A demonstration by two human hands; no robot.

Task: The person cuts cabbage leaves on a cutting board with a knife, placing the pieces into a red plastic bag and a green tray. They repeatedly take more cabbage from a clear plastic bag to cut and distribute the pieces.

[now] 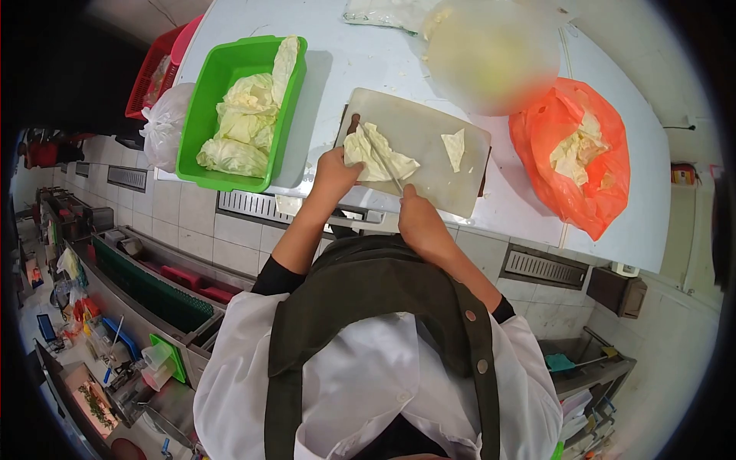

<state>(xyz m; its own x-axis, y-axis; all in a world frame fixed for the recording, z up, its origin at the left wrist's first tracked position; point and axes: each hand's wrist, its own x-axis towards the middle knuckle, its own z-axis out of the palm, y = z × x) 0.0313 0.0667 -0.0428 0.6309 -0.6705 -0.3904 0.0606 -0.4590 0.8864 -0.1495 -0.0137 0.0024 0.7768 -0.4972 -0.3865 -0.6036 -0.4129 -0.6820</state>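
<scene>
My right hand (420, 221) is wrapped round the handle of a knife (387, 163). Its blade runs diagonally up and left across a pale cabbage leaf (363, 153). At the leaf's lower left edge, my left hand (336, 176) grips it with curled fingers. Under both lies a greyish-white cutting board (418, 126), set at an angle near the table's front edge. A smaller piece of cabbage leaf (455, 149) rests apart on the board's right side. Just past the board's upper left edge, a brown object (353, 123) shows beside the leaf.
On the left of the white table (326, 65) stands a green basin (186, 165) with several cabbage leaves (247, 115). An orange plastic bag (529, 126) on the right holds leaf scraps (580, 149). Behind the board is a blurred round shape (491, 57). A white bag (167, 126) hangs at the left edge.
</scene>
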